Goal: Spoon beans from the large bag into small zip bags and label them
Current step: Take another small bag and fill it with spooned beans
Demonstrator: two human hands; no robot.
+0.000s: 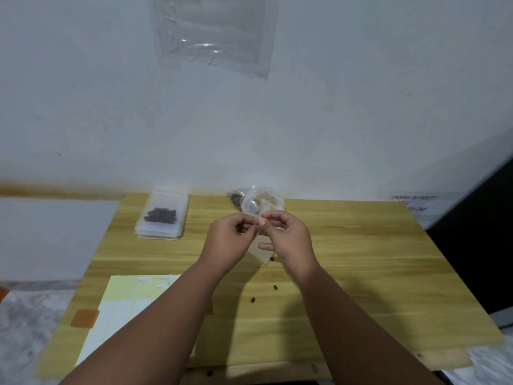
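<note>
Item: 1 small zip bag [263, 253], above the table [361, 259] centre; my left grip [226, 243] and right grip [288, 240] both pinch its top. Large bag [261, 204] behind. Wall note [413, 202]: blurred, "OFF" legible.

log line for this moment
left hand: pinches small zip bag | right hand: pinches it | filled bag on stack | loose beans on table

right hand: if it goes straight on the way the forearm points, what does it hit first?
Probably the large bag at the far edge of the table, just beyond the right hand, which pinches a small bag. Depth is unclear; the hand could pass over it to the wall.
</note>
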